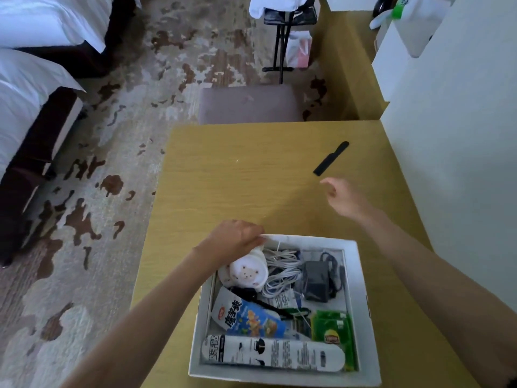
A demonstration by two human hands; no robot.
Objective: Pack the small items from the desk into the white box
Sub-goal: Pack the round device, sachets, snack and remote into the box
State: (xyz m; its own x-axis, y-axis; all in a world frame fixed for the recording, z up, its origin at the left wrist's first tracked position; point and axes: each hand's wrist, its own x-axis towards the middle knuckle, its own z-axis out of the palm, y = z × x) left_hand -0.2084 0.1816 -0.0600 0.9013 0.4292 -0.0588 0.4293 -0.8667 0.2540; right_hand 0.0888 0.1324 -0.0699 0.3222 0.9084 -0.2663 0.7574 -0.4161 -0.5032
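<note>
The white box [363, 289] sits on the near part of the yellow desk [237, 177]. It holds white cables [282, 264], a black power adapter [316, 281], a blue snack packet [251, 317], a green tea packet [333, 329] and a long white tube [274, 354]. My left hand [235, 239] is at the box's far left corner, shut on a white pouch with a bear print [246, 273] that hangs into the box. A black comb [331, 158] lies alone on the desk at the far right. My right hand [342, 197] hovers just short of it, fingers loosely apart and holding nothing.
A white wall or cabinet [447, 135] borders the desk on the right. A grey stool [249, 105] stands beyond the desk's far edge, with a black folding stand [282, 46] behind it. Beds [33, 79] line the left over patterned carpet.
</note>
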